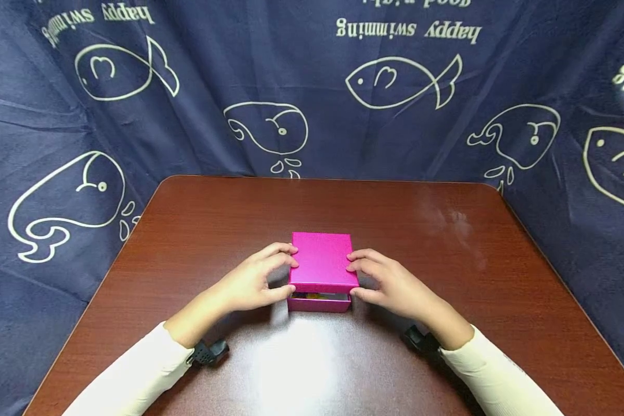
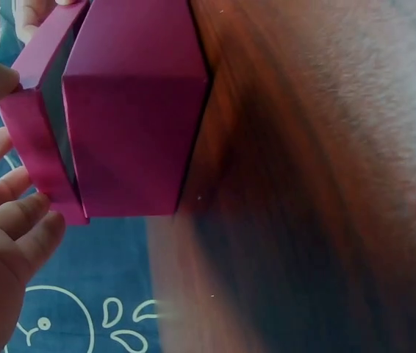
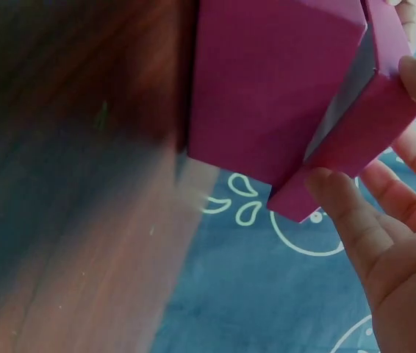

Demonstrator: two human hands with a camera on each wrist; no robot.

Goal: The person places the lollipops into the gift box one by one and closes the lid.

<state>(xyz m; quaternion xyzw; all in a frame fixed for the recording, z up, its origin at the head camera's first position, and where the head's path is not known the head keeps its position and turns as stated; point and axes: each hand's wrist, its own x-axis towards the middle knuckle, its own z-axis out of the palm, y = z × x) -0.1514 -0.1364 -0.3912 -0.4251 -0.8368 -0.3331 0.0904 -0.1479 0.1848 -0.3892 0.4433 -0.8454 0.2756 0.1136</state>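
Observation:
A bright pink box lid [image 1: 322, 260] sits tilted over its matching box base [image 1: 319, 304], raised at the near edge so a dark gap shows. Something yellow and something pale peek out of that gap; the rest of the contents is hidden. My left hand [image 1: 262, 280] grips the lid's left side, thumb at the near corner and fingers on its edge and top. On the opposite side, my right hand [image 1: 387, 283] holds the lid the same way. Both wrist views show the lid [image 2: 35, 140] partly lifted off the base [image 3: 267, 88], which stands on the table.
The brown wooden table [image 1: 229, 214] reaches back to a dark blue cloth [image 1: 197, 138] printed with white fish and whales. A black wrist camera [image 1: 210, 351] is on the left wrist and another camera [image 1: 420, 340] on the right.

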